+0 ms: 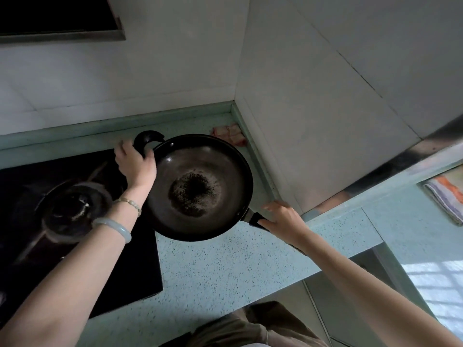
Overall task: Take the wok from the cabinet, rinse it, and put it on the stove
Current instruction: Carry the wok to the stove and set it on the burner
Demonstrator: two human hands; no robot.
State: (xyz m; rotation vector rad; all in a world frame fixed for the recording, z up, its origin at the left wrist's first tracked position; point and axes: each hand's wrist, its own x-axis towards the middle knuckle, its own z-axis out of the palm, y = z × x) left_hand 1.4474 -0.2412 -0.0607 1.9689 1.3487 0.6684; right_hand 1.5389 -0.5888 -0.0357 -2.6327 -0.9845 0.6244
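A dark round wok (198, 186) with a blackened centre hangs over the pale green counter, just right of the black gas stove (75, 221). My left hand (136, 165) grips the wok's curved loop handle (147, 137) at its far side. On the near right, my right hand (283, 219) holds the long black handle (256, 219), thumb against it and the other fingers spread. The wok's left rim overlaps the stove's right edge. A burner ring (72, 211) sits on the stove below my left wrist.
A speckled green counter (225, 266) runs right of the stove to a tiled corner wall. A pink-white cloth (229, 134) lies in the back corner. A striped towel (446, 196) lies on a higher ledge at right. A range hood (60, 18) hangs upper left.
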